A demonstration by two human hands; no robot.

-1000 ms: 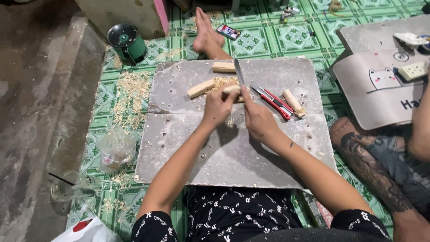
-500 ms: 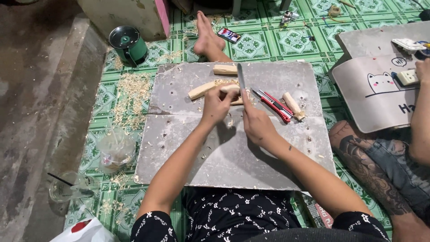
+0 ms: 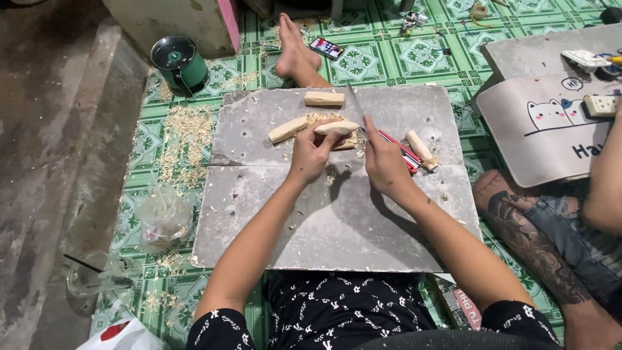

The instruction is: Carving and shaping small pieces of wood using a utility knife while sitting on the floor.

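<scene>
At the frame's upper centre, we pinch a rounded wood piece [image 3: 335, 127] in our left hand [image 3: 311, 154]; our right hand [image 3: 383, 161], just beside it, grips a knife [image 3: 356, 109], blade pointing up-frame.

This looks like a home floor used as a makeshift carving spot: green patterned floor tiles [image 3: 382, 61], wood shavings [image 3: 184, 139] scattered about, a grey board [image 3: 337, 220] laid flat as the work surface, a green pot [image 3: 180, 63], and barefoot people sitting around.
</scene>
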